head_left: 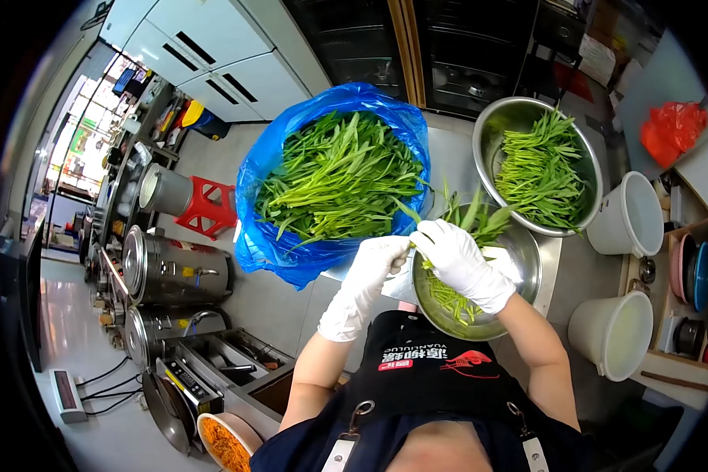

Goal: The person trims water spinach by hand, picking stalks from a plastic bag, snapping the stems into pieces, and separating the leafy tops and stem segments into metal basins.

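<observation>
A bunch of leafy greens (484, 226) is held over a steel bowl (527, 282), its leaves fanning out beyond the gloved right grip (455, 256), which is closed around the stems and hides most of them. A little green shows between this hand and the left grip (384, 258), whose gloved fingers are curled shut just beside it; whether they pinch a stem, I cannot tell. Short cut stems (452, 305) lie in the bowl, partly covered by the right hand and forearm, and glare whitens part of its inside.

To the left, a blue plastic bag (261, 256) gapes around a heap of long greens (346, 177); its underside is out of sight. Beyond the first bowl, a second steel bowl (488, 141) holds more greens (543, 169), their depth impossible to judge. Only strips of the metal desk (448, 153) show between these things.

Farther right stand two pale buckets, the nearer one (613, 334) with unclear contents. At the lower left, a tub of orange shreds (228, 447) is cut off by the dark lens edge.
</observation>
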A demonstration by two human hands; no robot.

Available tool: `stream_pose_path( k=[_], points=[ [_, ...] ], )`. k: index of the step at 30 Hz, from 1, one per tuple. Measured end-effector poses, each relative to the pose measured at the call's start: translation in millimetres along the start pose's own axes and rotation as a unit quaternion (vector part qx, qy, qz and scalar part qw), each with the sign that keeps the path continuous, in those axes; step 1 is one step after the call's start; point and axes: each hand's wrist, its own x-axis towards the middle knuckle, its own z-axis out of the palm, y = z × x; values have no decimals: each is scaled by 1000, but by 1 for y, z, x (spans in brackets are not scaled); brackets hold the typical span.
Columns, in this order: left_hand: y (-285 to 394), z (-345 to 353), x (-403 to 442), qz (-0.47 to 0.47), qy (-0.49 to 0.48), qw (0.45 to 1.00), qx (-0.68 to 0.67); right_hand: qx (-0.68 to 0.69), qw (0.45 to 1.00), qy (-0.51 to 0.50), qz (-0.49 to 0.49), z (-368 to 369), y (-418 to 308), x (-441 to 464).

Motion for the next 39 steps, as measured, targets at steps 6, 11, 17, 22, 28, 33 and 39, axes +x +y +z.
stream_pose_path(
  k=[6,11,17,22,28,33,39],
  points=[
    [0,18,0,67,-46,995,55,83,991,84,63,-3,7,-17],
    [-6,38,11,89,-82,988,92,237,938,151,202,-7,9,-31],
    [-10,51,8,188,-136,958,167,419,774,146,453,-35,33,-60],
    [-9,29,11,330,-54,801,496,427,767,260,402,-72,89,-105],
    [61,-58,19,378,257,522,720,585,661,321,343,-76,102,-135],
    [68,-112,27,328,275,373,823,619,630,311,351,-57,88,-120],
    [84,-107,5,366,259,526,722,681,577,284,349,-46,84,-103]
  ],
)
